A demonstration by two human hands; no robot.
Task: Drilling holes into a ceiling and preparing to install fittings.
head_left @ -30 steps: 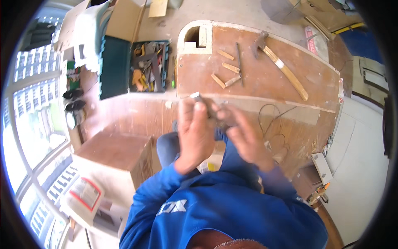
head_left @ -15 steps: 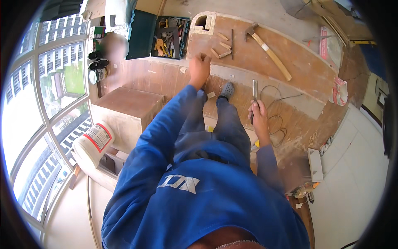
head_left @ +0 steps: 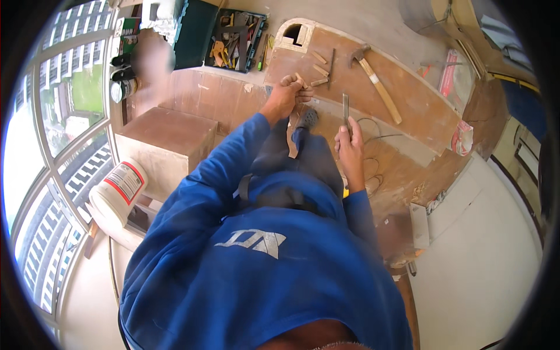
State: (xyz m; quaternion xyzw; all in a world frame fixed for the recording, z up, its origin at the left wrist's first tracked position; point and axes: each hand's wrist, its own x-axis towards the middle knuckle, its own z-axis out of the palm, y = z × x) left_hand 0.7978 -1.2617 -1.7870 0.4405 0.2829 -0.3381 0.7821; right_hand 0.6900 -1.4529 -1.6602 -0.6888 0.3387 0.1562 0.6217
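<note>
My left hand [head_left: 284, 98] is at the near edge of the brown board [head_left: 361, 79], its thumb and forefinger closed on a small wooden stick [head_left: 300, 79]. Its other fingers stretch out to the right. Beside it on the board lie more short wood pieces [head_left: 320, 70] and a thin dark rod [head_left: 332, 67]. My right hand [head_left: 350, 146] grips a chisel [head_left: 345, 106] by its handle, blade pointing up and away from me. Farther right, a claw hammer [head_left: 378, 84] with a wooden handle rests on the board.
An open toolbox [head_left: 238, 44] full of hand tools stands at the far left. Nearer are a wooden box [head_left: 166, 137] and a tilted white bucket [head_left: 119, 189] beside the windows. A thin cable [head_left: 373, 137] loops on the floor to the right. A white panel [head_left: 478, 233] lies at right.
My left hand has moved from just above the board's left edge to the nearest wood stick and closed on it. The chisel stays in my right hand. The view has shifted slightly.
</note>
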